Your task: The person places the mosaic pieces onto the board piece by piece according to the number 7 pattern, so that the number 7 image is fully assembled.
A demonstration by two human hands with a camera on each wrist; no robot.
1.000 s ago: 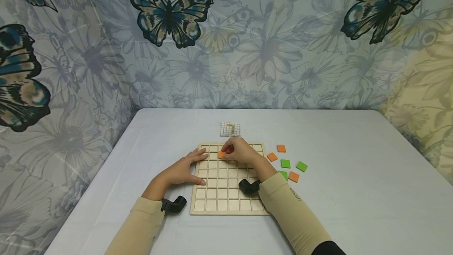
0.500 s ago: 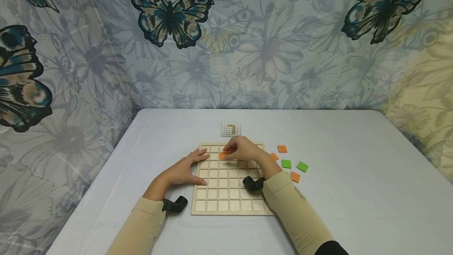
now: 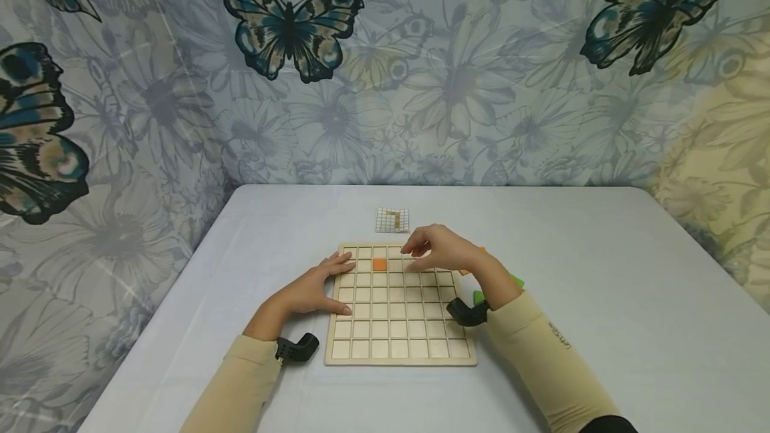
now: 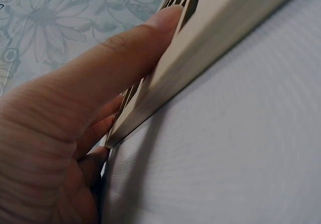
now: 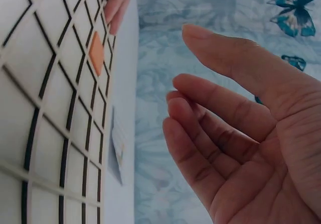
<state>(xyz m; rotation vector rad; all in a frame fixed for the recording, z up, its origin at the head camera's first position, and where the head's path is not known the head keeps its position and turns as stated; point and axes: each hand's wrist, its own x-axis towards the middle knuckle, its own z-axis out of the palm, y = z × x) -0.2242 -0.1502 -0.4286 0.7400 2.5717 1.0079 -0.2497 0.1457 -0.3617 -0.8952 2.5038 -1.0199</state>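
A wooden grid board [image 3: 379, 330] lies flat on the table, with one orange square tile [image 3: 379, 264] seated in a cell near its far edge. My left hand [image 3: 309, 291] rests on the board's left edge, fingers spread; the left wrist view shows its thumb [image 4: 135, 48] over the raised rim. Above the board's far right part hovers my right hand [image 3: 442, 249], nothing between its fingers. In the right wrist view its thumb and fingers [image 5: 200, 143] are apart and loosely bent, with the orange tile [image 5: 96, 53] in its cell beyond them.
Behind the board lies a small pattern card [image 3: 392, 220] with a printed grid and coloured squares. Green tiles [image 3: 478, 297] and orange tiles lie right of the board, partly hidden by my right hand and forearm. A patterned wall stands behind the white table [image 3: 601, 272].
My right hand has let go of the orange tile, which stays in its cell, and has moved right and up with the fingers parted. The left hand has stayed put.
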